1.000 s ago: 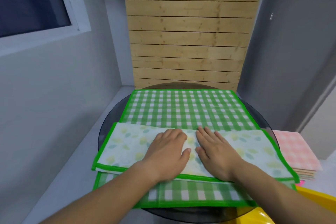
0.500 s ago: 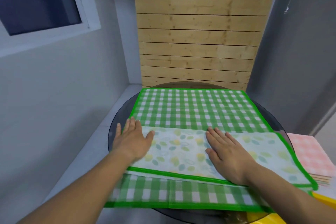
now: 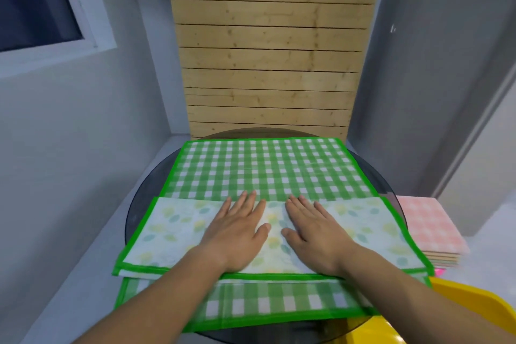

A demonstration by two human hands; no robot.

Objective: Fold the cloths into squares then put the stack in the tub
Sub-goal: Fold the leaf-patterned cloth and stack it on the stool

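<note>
both hands, left (image 3: 237, 234) and right (image 3: 315, 234), lie flat with fingers straight, side by side, pressing the folded leafy flap of the green checked cloth (image 3: 265, 167) spread on the round table (image 3: 139, 212), yellow tub (image 3: 474, 313) at its right.

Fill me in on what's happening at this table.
A person is partway through folding a green checked cloth spread on a round dark table. The left hand and right hand press flat, side by side, on a folded leaf-print band across it. A stack of folded pink cloths lies to the right, beside a yellow tub.
</note>
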